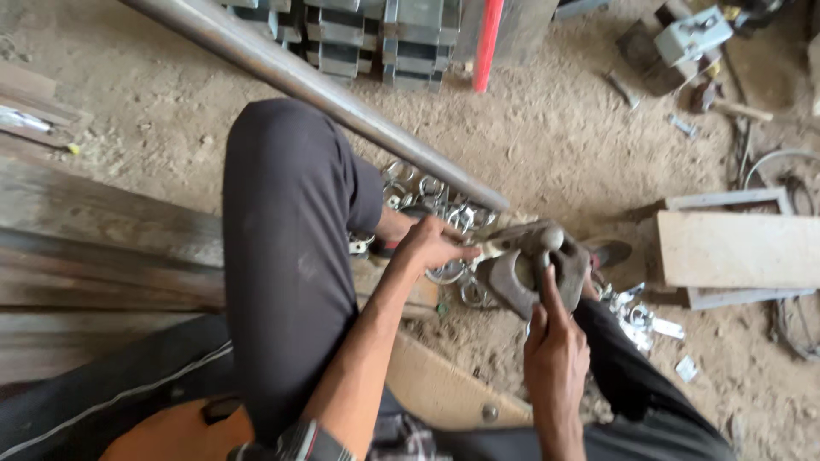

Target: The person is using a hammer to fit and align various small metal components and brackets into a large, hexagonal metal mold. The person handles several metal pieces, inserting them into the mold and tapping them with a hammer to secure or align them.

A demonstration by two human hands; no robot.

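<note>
Right hand [553, 346] fingers clamp a rusty metal press [534, 265]; left hand [431, 243] fingers pinch perhaps a shiny ring [448, 273].

The left hand [433, 245] reaches forward past the raised knee, fingers [457, 252] curled in a pinch — forearm bare, sleeve at the elbow. The right hand [553, 346] stretches upward, forefinger extended, thumb beside it — wrist straight.
</note>
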